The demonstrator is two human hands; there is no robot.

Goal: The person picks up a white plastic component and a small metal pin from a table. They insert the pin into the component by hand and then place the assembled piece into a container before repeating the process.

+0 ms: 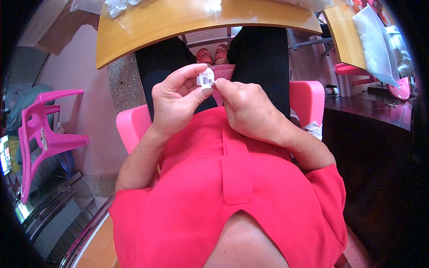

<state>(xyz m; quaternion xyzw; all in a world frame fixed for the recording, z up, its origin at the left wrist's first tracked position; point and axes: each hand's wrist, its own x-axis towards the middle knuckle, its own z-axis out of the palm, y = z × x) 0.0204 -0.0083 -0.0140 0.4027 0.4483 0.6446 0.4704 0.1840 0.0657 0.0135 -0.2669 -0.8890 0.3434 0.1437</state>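
- At the far left we see a pink plastic chair (pixel 47 134) standing empty, well apart from us and from the work.
- Our left hand (pixel 176 105) is raised above our lap, thumb and forefinger pinching a small white plastic part (pixel 205 78) from its left side; the other fingers curl loosely beneath.
- The white part sits between our two hands, held in the air over our lap and below the desk (pixel 178 22) edge, not resting on anything. It looks squarish with no clear long axis; its detail is too small for us to tell.
- Our right hand (pixel 248 111) meets the part from the right, fingertips pressed together at its lower right edge. Whether something thin is pinched there we cannot tell. Both hands are about equally near, touching the part.
- On the desk's far edge lie more small white pieces (pixel 117 6), loose.
- At the right, a second desk (pixel 346 38) carries clear plastic bags (pixel 375 44); their contents are unclear.
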